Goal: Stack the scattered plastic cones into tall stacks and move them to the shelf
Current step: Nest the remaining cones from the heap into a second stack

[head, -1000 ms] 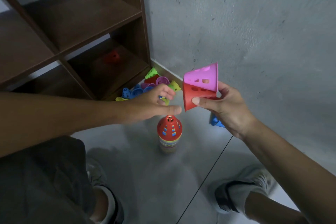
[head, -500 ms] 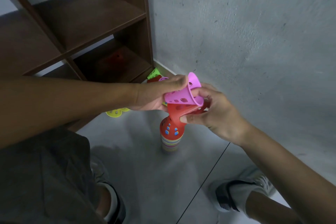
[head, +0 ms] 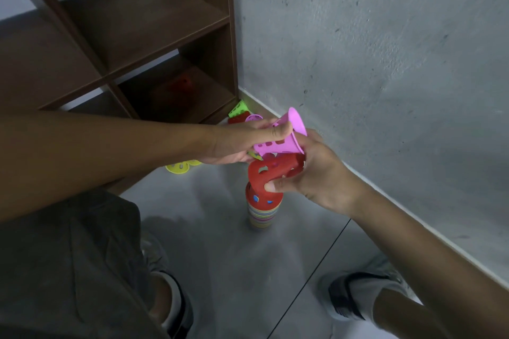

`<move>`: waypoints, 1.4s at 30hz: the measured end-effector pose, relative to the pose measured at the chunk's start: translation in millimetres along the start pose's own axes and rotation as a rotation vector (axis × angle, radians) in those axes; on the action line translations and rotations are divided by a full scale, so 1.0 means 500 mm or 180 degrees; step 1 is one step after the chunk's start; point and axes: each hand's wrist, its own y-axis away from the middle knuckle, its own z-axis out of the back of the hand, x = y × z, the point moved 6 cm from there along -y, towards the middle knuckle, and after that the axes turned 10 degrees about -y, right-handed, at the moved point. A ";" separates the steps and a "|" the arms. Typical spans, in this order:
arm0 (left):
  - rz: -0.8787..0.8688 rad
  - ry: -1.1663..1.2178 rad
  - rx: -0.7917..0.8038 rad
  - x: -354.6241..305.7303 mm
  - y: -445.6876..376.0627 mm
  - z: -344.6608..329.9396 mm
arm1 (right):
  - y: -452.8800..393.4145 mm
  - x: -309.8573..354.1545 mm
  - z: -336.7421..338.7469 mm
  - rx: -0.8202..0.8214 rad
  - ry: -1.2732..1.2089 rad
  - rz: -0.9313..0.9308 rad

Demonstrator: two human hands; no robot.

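Observation:
My left hand (head: 237,140) grips a pink perforated cone (head: 283,140), thumb over its side, its wide rim tilted up and to the right. Just below it my right hand (head: 311,173) holds a red cone (head: 270,170) lying on its side, thumb pressed on its lower edge. The two cones touch or nearly touch. Directly beneath them a tall stack of coloured cones (head: 263,209) with a red one on top stands upright on the floor. More loose cones, green (head: 239,110), red and yellow (head: 179,167), lie on the floor behind my hands.
A dark wooden shelf unit (head: 143,25) stands at the back left; a red cone (head: 180,84) sits in its lower compartment. A grey wall (head: 385,63) runs along the right. My knee (head: 68,270) and both shoes (head: 355,297) are at the bottom.
My left hand has taken hold of the pink cone, and it has come apart from the red one, which stays in my right hand. Both hands sank to just above the stack.

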 end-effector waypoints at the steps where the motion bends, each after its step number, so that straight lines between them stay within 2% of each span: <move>1: 0.0015 0.0011 0.0025 0.003 0.000 -0.001 | 0.001 0.000 -0.007 0.0067 0.0030 -0.0017; 5: -0.0004 0.0145 -0.0056 0.005 0.001 0.003 | -0.001 -0.003 -0.017 0.0220 -0.0150 0.0133; 13: -0.0287 0.0816 -0.0324 -0.021 -0.004 0.027 | -0.025 0.004 0.005 -0.0050 -0.0556 0.0286; 16: -0.0294 0.0764 -0.0393 -0.034 -0.001 0.030 | -0.023 0.010 0.010 -0.0155 -0.0912 0.0287; 19: -0.0126 0.0922 -0.0631 -0.032 -0.001 0.039 | -0.022 0.013 0.016 -0.0292 -0.0976 0.0261; 22: -0.0029 0.1082 -0.0940 -0.019 0.000 0.043 | -0.017 0.010 0.026 -0.0380 -0.1411 0.0079; 28: 0.0240 0.0848 -0.1224 0.006 0.013 0.056 | -0.017 -0.015 0.076 -0.0996 -0.2215 -0.0072; 33: 0.0270 0.1000 -0.1461 0.003 0.025 0.061 | -0.019 -0.039 0.109 -0.1336 -0.2312 -0.0137; 36: 0.0151 0.0952 -0.1409 0.000 0.027 0.065 | -0.018 -0.053 0.118 -0.1411 -0.2340 -0.0242; 42: -0.0011 0.0184 -0.0959 -0.001 0.032 0.049 | -0.015 -0.063 0.123 -0.1372 -0.2330 -0.0353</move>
